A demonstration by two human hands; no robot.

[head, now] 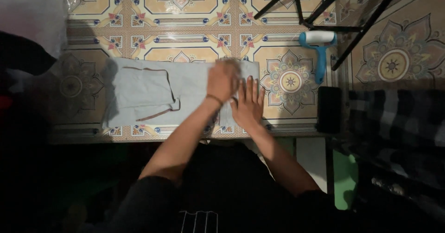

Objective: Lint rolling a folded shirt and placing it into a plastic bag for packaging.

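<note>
A pale grey-blue garment (148,94) lies spread flat on a patterned tiled floor (185,38), its left part folded over with a brown-edged seam showing. My left hand (223,79) rests on the garment's right end, slightly blurred, fingers curled down onto the cloth. My right hand (248,104) lies flat beside it with fingers apart, pressing the garment's right edge. Both hands touch the cloth at the same end; neither lifts it.
A lint roller (319,52) with a blue handle lies on the floor at the right. Black metal frame legs (324,15) stand behind it. A black flat object (329,109) lies by a dark checked cloth (398,117). Clear plastic (28,10) sits top left.
</note>
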